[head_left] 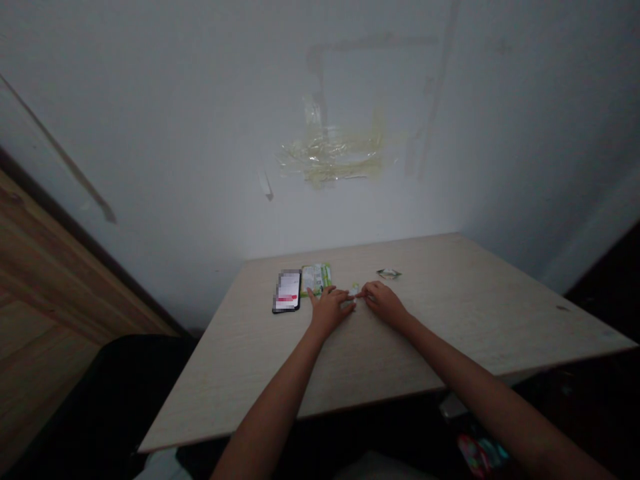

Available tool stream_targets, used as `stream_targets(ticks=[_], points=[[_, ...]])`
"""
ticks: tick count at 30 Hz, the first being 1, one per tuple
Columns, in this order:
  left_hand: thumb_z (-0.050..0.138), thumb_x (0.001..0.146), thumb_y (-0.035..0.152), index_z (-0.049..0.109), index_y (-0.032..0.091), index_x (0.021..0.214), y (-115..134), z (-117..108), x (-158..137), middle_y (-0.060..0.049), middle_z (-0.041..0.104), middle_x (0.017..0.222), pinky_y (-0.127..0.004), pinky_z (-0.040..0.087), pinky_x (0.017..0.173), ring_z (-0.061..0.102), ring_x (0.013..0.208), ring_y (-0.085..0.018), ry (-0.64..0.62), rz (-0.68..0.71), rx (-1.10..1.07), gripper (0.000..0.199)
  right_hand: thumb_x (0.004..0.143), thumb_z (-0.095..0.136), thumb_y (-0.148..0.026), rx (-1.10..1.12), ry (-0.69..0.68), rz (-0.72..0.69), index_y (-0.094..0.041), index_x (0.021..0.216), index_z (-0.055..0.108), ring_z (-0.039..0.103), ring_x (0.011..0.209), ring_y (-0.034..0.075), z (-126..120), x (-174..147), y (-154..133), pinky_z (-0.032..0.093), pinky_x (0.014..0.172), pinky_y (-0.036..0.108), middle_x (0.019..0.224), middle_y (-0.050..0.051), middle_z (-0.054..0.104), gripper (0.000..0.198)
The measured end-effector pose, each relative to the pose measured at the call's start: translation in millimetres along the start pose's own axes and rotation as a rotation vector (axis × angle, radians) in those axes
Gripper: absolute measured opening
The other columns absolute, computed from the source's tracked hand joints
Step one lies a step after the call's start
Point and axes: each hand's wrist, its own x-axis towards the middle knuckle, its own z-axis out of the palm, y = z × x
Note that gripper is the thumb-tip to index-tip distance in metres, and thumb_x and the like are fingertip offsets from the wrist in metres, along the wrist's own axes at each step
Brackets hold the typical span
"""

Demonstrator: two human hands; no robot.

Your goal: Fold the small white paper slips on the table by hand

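My left hand (330, 308) rests palm down on the table with its fingers spread, beside a small white-and-green piece (355, 289) that looks like paper or a sticker. Its fingertips reach the left edge of that piece. From the other side, my right hand (384, 301) comes to the same piece with fingers curled and tips pressed together. Whatever lies between those tips is too small to make out. A green-and-white printed packet or sheet (315, 279) lies flat just beyond my left hand.
A phone (287, 292) with a lit screen lies left of the packet. Beyond my right hand is a small folded green-and-white wrapper (389, 273). The pale wooden table (240, 373) meets a white wall (200, 133) bearing old tape (335, 157).
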Motion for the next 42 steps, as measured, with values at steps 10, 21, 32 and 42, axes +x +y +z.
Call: stream_targets(ticks=[10,21,32,42], points=[[0.056,0.088,0.053,0.069,0.043,0.110,-1.2,0.3,0.5,0.004,0.066,0.130,-0.078,-0.008,0.106,0.042,0.134,-0.030,-0.017,-0.016,0.007,0.027,0.097,0.048,-0.027,-0.198,-0.013,0.142,-0.021,0.100,0.063,0.059,0.102,0.020,-0.2,8.2,-2.4,0.043,0.088,0.029,0.104,0.009,0.067,0.017],[0.056,0.089,0.052,0.068,0.042,0.110,0.9,0.1,-0.5,0.005,0.065,0.131,-0.077,-0.006,0.109,0.043,0.134,-0.029,-0.012,-0.026,0.024,0.027,0.096,0.048,-0.022,-0.214,-0.046,0.202,-0.021,0.110,0.059,0.055,0.111,0.022,3.9,10.9,1.5,0.039,0.094,0.031,0.111,0.009,0.066,0.018],[0.056,0.088,0.052,0.068,0.041,0.111,-0.6,2.3,-0.8,0.002,0.066,0.128,-0.077,-0.006,0.108,0.043,0.133,-0.030,-0.006,-0.028,0.002,0.028,0.087,0.055,-0.013,0.070,0.044,0.011,-0.019,0.095,0.062,0.058,0.098,0.020,3.8,7.1,8.5,0.044,0.089,0.033,0.097,0.006,0.067,0.012],[0.051,0.093,0.049,0.068,0.046,0.112,-6.4,-1.6,-1.4,0.005,0.066,0.129,-0.082,-0.009,0.103,0.041,0.135,-0.032,-0.022,0.010,0.023,0.026,0.088,0.050,-0.009,0.005,-0.042,-0.109,-0.018,0.096,0.062,0.059,0.097,0.019,0.2,5.8,-0.7,0.043,0.089,0.032,0.096,0.006,0.066,0.016]])
